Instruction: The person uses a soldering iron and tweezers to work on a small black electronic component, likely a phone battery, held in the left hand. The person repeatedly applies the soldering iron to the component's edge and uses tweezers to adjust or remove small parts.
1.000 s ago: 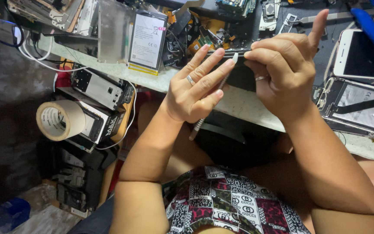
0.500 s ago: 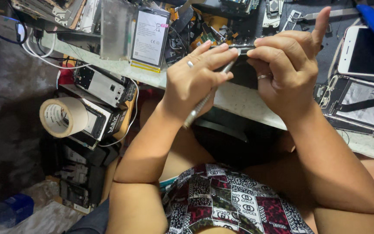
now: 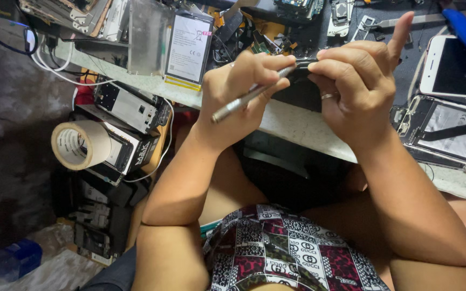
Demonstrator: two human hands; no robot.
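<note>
My left hand (image 3: 241,86) grips a thin silver metal tool (image 3: 249,96) like a pen, its tip pointed at a small dark phone part (image 3: 304,66). My right hand (image 3: 360,81), a ring on one finger, pinches that dark part from the right, with the index finger stuck up. Both hands meet above the pale edge of the workbench (image 3: 292,126). Most of the dark part is hidden by my fingers.
A flat phone battery (image 3: 189,47) leans at the bench's back left. An opened phone (image 3: 449,132) and a white phone (image 3: 459,67) lie to the right. Left of my knees sit a roll of beige tape (image 3: 79,144) and stacked black and white boxes (image 3: 130,110). Cables and circuit parts crowd the back.
My left hand has closed from spread fingers into a pen grip on the silver tool, whose tip now sits at the dark part. My right hand has kept its hold.
</note>
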